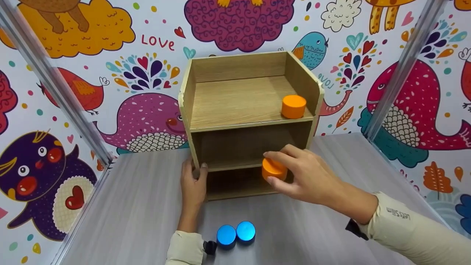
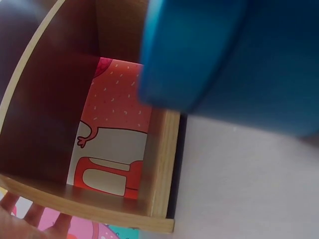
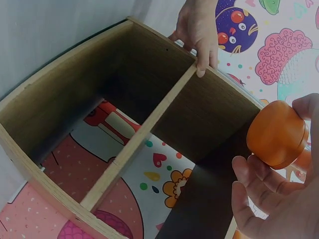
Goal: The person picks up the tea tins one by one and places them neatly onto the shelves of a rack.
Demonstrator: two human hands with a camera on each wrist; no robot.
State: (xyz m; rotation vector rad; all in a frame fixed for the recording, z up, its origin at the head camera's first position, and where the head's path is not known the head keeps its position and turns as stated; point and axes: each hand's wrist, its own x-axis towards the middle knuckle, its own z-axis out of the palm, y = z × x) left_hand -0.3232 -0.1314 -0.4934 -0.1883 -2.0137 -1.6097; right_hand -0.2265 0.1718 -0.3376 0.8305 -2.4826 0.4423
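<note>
The right hand has its thumb and fingers bent round an orange jar, pinching it in front of the right part of the wooden shelf, by the front edge of the middle board. The grip leaves little space beyond the jar's own width. Whether the jar touches the board is hard to tell.

The left hand grasps the left side panel of the shelf low at its front edge, thumb at the front and fingers round the outer face. The panel hides most of those fingers in the head view; the right wrist view shows the thumb at the end of the middle board.

On the top board, a second orange jar stands upright at the front right corner. On the table, before the shelf's front edge, stand two blue jars, a left one and a right one, side by side, just beside the left wrist's black strap.

The right hand covers the right end of the middle board, and the lower compartments are dark. In the left wrist view a blurred blue shape, cut off by the frame, blocks the upper right. Both sleeves run out of the head view.
</note>
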